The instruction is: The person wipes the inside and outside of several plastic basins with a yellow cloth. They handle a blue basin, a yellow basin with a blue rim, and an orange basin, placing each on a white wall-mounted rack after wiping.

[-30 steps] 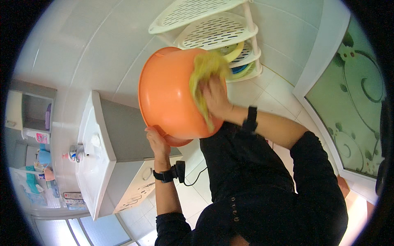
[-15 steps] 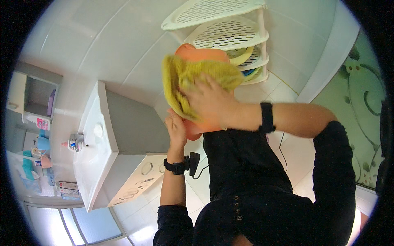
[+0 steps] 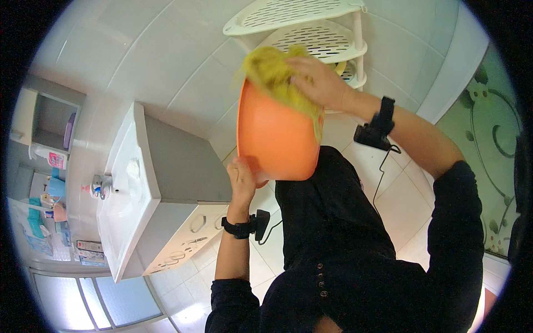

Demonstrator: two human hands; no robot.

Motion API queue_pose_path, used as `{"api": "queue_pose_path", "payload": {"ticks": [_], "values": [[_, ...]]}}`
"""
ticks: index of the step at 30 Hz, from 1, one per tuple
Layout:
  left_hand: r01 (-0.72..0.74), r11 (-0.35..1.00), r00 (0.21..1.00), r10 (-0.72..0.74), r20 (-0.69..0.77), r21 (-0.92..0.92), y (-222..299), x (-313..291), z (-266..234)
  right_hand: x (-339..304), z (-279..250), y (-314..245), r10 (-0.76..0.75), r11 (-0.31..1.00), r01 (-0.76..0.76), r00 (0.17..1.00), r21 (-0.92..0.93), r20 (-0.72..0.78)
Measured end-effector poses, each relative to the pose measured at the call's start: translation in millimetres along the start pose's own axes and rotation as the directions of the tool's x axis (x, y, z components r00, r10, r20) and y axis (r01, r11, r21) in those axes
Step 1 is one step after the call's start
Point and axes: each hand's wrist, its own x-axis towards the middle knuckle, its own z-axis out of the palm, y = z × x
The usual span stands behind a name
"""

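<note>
An orange plastic basin is held up in front of me, tilted on its side with its outer wall showing. My left hand grips its lower left rim, the thumb side against the plastic. Over the far upper part of the basin lies a yellow-green cloth, bunched and partly draped down the right side. My right hand is closed on the cloth and presses it to the basin; motion blurs the cloth a little. The basin's inside is hidden.
A white corner shelf rack with slotted tiers stands beyond the basin. To the left is a white washbasin with a tap on a grey cabinet. A frosted, patterned glass door is at the right. Cables hang from both wristbands.
My right hand has moved up and away with the cloth, baring the basin's orange wall. The basin has turned, while my left hand keeps its hold at the rim.
</note>
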Motion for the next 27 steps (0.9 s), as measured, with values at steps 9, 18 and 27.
{"api": "queue_pose_path", "payload": {"ticks": [9, 18, 27], "values": [[-0.054, 0.985, 0.999, 0.054, -0.004, -0.161, -50, -3, -11, 10, -19, 69, 0.231, 0.748, -0.396, 0.908, 0.532, 0.350], [0.171, 0.892, 0.965, -0.066, 0.252, -0.419, -69, -5, -44, 51, -22, 66, 0.095, 0.912, -0.226, 0.928, 0.342, 0.360], [-0.004, 1.000, 0.990, 0.001, 0.139, 0.021, 52, 49, -56, 49, -27, 13, 0.163, 0.955, -0.194, 0.975, 0.224, 0.148]]}}
